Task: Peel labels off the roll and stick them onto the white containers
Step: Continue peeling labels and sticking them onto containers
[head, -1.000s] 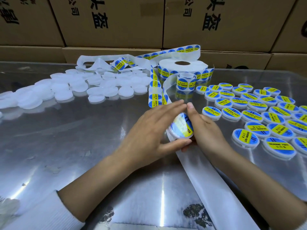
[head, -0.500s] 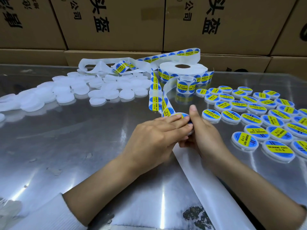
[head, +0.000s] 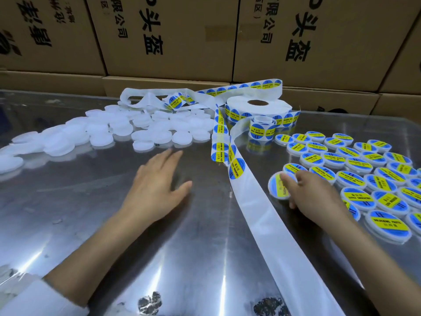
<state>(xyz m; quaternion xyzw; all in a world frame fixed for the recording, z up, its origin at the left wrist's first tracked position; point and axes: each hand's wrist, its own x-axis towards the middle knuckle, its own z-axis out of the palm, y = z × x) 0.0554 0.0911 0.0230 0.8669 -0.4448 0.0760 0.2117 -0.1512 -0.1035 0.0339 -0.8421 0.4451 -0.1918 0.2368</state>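
My right hand [head: 312, 197] grips a labelled white container [head: 276, 187] at the left edge of the group of labelled containers [head: 355, 165] on the right. My left hand [head: 157, 181] is over the metal table, fingers spread and straight, holding nothing, pointing toward the pile of unlabelled white containers [head: 145, 126] at the back left. The label roll [head: 258, 109] lies at the back centre. Its strip carries blue and yellow labels [head: 237, 167], and bare backing strip [head: 268, 226] runs between my hands toward the near edge.
The shiny metal table [head: 91, 215] reflects light. Cardboard boxes [head: 168, 37] with printed characters form a wall behind it. A small coil of labels [head: 262, 127] stands in front of the roll. Loose empty backing loops [head: 148, 98] lie at the back.
Both hands held the container together at the strip. Now my left hand has let go and moved left and away toward the white pile, while my right hand has carried the labelled container right.
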